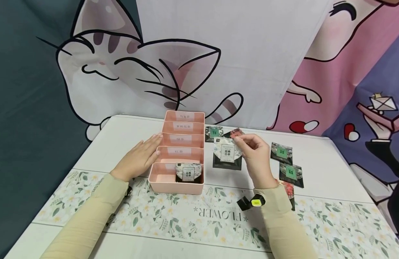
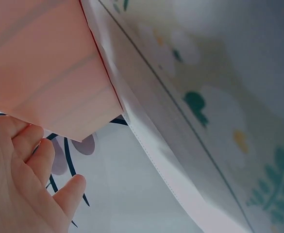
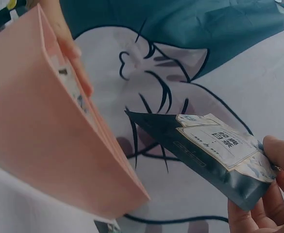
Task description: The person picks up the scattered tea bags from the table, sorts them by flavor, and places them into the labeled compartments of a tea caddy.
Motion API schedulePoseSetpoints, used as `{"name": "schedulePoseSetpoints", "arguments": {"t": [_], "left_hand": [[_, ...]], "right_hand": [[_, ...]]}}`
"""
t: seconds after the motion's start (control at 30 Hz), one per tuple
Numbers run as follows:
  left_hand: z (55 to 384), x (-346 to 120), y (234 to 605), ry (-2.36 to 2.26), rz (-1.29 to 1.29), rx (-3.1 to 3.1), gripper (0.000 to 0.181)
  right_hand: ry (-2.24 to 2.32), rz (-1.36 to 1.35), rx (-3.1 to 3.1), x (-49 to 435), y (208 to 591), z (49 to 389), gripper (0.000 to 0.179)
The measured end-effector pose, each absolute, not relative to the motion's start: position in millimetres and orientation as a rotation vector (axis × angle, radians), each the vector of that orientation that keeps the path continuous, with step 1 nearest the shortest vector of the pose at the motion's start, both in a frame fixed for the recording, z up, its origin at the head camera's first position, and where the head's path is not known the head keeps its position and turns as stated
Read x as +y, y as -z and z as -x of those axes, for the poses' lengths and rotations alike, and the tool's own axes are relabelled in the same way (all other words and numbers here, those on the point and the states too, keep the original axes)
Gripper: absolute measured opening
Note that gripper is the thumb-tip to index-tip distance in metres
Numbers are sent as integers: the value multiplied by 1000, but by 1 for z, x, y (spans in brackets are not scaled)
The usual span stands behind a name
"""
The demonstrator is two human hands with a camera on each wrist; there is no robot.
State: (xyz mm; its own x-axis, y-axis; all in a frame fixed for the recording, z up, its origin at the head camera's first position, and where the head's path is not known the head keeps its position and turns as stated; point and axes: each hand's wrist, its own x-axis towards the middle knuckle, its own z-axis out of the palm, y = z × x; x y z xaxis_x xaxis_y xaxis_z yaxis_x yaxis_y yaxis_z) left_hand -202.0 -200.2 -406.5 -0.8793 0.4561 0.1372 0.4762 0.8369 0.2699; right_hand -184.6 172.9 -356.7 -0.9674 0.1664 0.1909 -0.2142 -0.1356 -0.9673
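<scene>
My right hand [image 1: 258, 158] pinches a black-and-white tea packet [image 1: 227, 154] by its upper right edge, to the right of the pink divided box [image 1: 176, 187]. In the right wrist view the held tea packet [image 3: 214, 150] hangs tilted between thumb and fingers, its white label facing up. My left hand [image 1: 137, 158] touches the box's left side with straight fingers; the left wrist view shows those fingers against the pink wall [image 2: 49, 73]. A similar white-labelled tea packet [image 1: 188, 173] stands in the nearest compartment. Paper labels mark the compartments behind it.
Green-labelled packets [image 1: 281, 153] lie on the right of the table, with a red packet [image 1: 289, 190] partly under my right sleeve. Another green-labelled packet [image 1: 214, 133] and a red one [image 1: 237, 132] lie behind my right hand. A cartoon curtain [image 1: 251, 46] hangs behind the table.
</scene>
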Motion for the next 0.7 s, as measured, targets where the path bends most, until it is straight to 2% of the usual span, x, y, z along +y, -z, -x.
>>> {"name": "schedulePoseSetpoints", "arguments": {"t": [0.3,0.5,0.7], "left_hand": [[202,-200,406,454,740,-2949,61],[203,-200,406,459,737,-2942,61],[203,-200,407,456,745,-2938,61]], "right_hand": [[-2114,-124,-1920,152,351,181,6],[-2078,-201,-1926,136,353,181,21],[-2100,-221,-1923,118,357,178,14]]}}
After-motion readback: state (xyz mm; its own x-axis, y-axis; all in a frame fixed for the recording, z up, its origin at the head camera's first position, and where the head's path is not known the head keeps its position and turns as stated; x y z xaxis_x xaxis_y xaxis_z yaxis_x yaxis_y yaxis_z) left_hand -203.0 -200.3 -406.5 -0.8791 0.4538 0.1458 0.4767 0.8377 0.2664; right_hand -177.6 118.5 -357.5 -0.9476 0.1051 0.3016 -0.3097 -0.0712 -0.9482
